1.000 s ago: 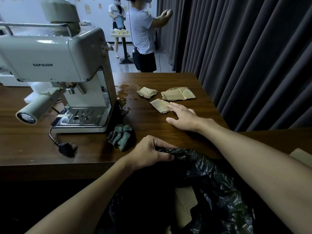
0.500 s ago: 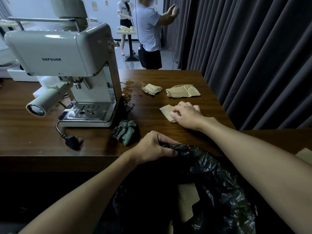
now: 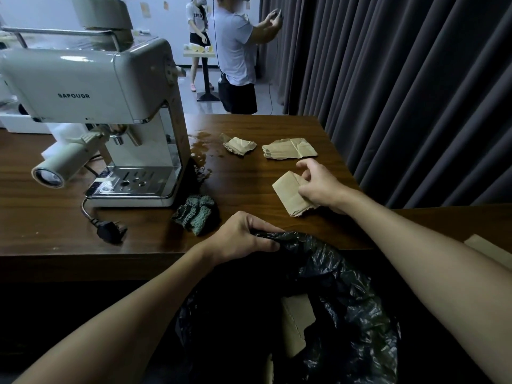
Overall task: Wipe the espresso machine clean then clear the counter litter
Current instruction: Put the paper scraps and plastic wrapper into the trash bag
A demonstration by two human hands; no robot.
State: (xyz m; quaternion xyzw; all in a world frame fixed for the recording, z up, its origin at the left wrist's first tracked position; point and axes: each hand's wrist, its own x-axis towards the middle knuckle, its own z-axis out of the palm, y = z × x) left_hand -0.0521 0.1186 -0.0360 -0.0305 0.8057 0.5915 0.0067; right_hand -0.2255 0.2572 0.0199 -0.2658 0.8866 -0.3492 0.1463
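Paper scrap (image 3: 289,194), brown and folded: at front right of counter (image 3: 41,217), well right of green cloth (image 3: 196,213). Pinched along its right side by right hand (image 3: 321,187), forefinger raised clear. Judged light, limp, easily creased, not fragile; best taken by an edge or crumpled whole. Left hand (image 3: 243,238) clenched on rim of black bin bag (image 3: 332,273) just below counter edge. Crumpled scrap (image 3: 239,145) and flat scrap (image 3: 289,148) farther back, apart, beside dark spill (image 3: 202,145) near espresso machine (image 3: 91,84).
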